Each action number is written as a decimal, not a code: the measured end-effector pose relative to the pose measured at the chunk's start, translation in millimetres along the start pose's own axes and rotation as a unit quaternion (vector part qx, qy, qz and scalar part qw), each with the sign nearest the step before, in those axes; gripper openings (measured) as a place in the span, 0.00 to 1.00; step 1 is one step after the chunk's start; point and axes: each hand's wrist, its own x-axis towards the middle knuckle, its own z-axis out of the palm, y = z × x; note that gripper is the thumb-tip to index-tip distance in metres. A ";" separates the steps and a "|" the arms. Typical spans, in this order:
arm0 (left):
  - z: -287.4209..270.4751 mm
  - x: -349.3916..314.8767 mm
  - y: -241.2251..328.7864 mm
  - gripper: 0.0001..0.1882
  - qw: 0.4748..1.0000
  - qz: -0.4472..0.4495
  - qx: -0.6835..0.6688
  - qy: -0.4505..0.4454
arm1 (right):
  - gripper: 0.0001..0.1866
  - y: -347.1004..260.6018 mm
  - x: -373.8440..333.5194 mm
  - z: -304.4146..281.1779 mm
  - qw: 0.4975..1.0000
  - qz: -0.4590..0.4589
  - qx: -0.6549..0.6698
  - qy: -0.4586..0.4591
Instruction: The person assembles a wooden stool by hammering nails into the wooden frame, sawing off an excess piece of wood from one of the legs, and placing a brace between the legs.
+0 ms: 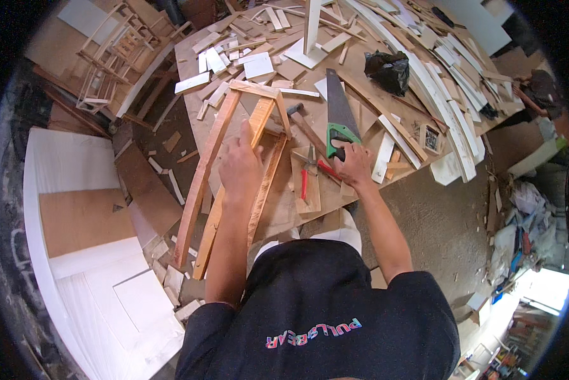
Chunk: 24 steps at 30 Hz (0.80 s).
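My left hand (241,168) is around an orange-brown leg of a small wooden frame (220,142), its forefinger pointing along the wood. The frame tilts over the workbench's near left edge, its legs reaching down toward me. In my right hand (353,163) is the green handle of a handsaw (340,104), its dark blade lying on the bench and pointing away. Between my hands lie a hammer (308,130) with a wooden handle and red-handled pliers (307,170). The pliers rest partly over a flat piece of board (310,197).
Offcuts (257,65) and long pale strips (436,101) cover much of the workbench (268,218). A black plastic bag (387,71) and a small box of nails (431,138) sit on the right. A white panel (94,253) stands at left. Another person (541,92) is at far right.
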 end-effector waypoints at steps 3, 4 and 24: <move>-11.8 -3.8 -12.7 0.32 0.990 -0.051 -0.042 -0.123 | 0.24 -30.1 -30.7 -9.9 0.983 0.106 0.116 0.099; -14.2 -8.0 -20.1 0.33 0.989 -0.047 -0.059 -0.130 | 0.22 -36.9 -44.0 -10.7 0.952 0.183 0.203 0.136; -139.1 -157.2 -131.2 0.38 0.958 0.153 -0.140 -0.196 | 0.09 -191.5 -367.0 1.3 0.718 0.334 0.418 0.446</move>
